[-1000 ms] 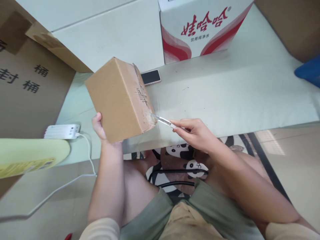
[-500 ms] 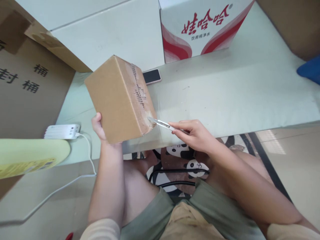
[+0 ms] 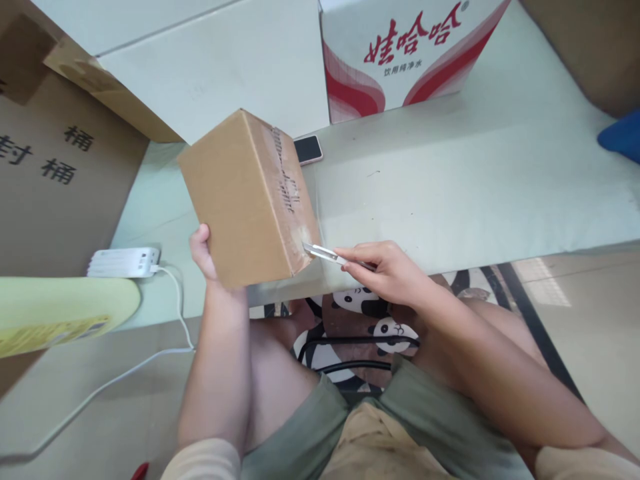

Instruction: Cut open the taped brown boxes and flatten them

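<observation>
A brown cardboard box point(image 3: 233, 200) is held tilted above the table's front edge by my left hand point(image 3: 203, 253). The thumb lies on the box's left side, and the other fingers are hidden beneath it. Clear tape with dark printing point(image 3: 286, 180) runs along the box's right face. My right hand point(image 3: 385, 267) grips a box cutter point(image 3: 323, 253) with a white handle. Its blade tip meets the taped face near the lower corner; whether it has gone through the tape I cannot tell.
Behind the box a phone point(image 3: 309, 149) lies on the pale green tabletop point(image 3: 425, 180). White cartons point(image 3: 215, 73) and a red-and-white carton point(image 3: 400, 60) stand at the back. A power bank point(image 3: 123, 262) with a cable is at left, beside a pale green container point(image 3: 65, 303).
The box has shifted slightly to the right with my left hand. The cutter's tip has moved a little right and down, staying at the box's lower corner.
</observation>
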Tool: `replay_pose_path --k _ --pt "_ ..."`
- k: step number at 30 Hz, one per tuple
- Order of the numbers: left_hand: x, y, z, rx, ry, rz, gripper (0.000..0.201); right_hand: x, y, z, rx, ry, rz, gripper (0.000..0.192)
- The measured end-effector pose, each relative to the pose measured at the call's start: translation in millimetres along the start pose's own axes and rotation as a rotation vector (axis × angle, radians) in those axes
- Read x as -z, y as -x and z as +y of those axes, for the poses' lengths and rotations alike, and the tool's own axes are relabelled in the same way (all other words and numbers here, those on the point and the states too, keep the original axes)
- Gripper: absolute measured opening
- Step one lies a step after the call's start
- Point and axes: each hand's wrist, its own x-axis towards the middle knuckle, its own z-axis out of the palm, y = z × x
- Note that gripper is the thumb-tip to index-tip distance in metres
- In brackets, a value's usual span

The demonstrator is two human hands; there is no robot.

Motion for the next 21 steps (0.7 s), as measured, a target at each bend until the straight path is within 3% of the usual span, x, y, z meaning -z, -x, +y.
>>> replay_pose_path --k 7,14,21 --pt "1.4 -2.3 4.6 -0.085 -0.041 0.01 0.034 1.7 0.9 1.2 -0.005 0.015 0.011 0.038" --pt "2.2 -2.7 5.1 -0.07 -0.061 0.04 0.044 3.7 1.9 1.3 -0.025 -0.008 0.03 0.037" --pt "-0.5 -3.4 4.3 -0.087 -0.031 0.038 0.035 3.5 2.0 1.4 -0.034 -0.025 0.039 0.039"
